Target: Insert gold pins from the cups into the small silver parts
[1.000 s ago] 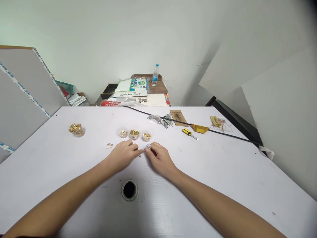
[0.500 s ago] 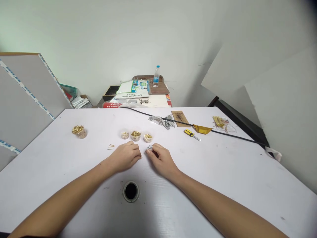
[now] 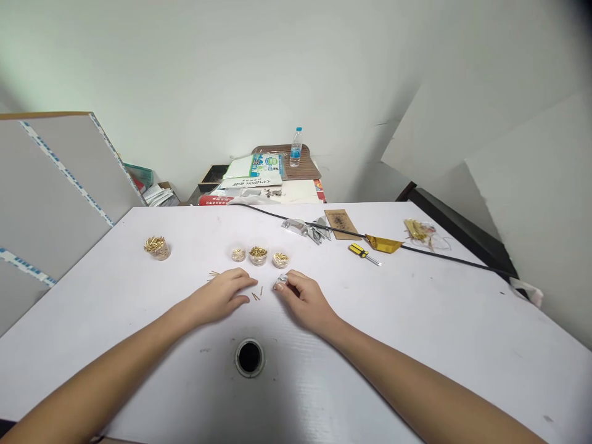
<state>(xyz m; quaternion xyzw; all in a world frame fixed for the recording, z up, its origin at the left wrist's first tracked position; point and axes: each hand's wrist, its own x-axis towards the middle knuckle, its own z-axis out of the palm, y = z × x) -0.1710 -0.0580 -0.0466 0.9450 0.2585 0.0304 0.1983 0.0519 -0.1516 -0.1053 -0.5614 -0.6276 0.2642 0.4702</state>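
My left hand (image 3: 222, 297) rests low over the white table, fingers spread and holding nothing. Just right of its fingertips lie a few thin brass pins (image 3: 256, 296), loose on the surface. More thin pins (image 3: 213, 274) lie partly hidden behind that hand. My right hand (image 3: 305, 300) is closed, thumb against fingers, on a small shiny silver piece (image 3: 280, 281) whose kind I cannot make out. Beyond the hands stand three small clear cups: a left cup (image 3: 238, 254), a middle cup (image 3: 258, 256) and a right cup (image 3: 280, 259), all holding small brass parts.
A cup heaped with brass pins (image 3: 157, 248) stands far left. Behind on the right are pliers (image 3: 319, 230), a brown card (image 3: 343, 224), a yellow-black screwdriver (image 3: 365, 253), a black cable (image 3: 444, 253) and a bag of brass parts (image 3: 419, 231). A round hole (image 3: 250, 357) opens in the tabletop.
My left hand has opened and drawn back to the left, and brass pins now show on the table beside it. My right hand keeps the silver piece. The view has shifted slightly.
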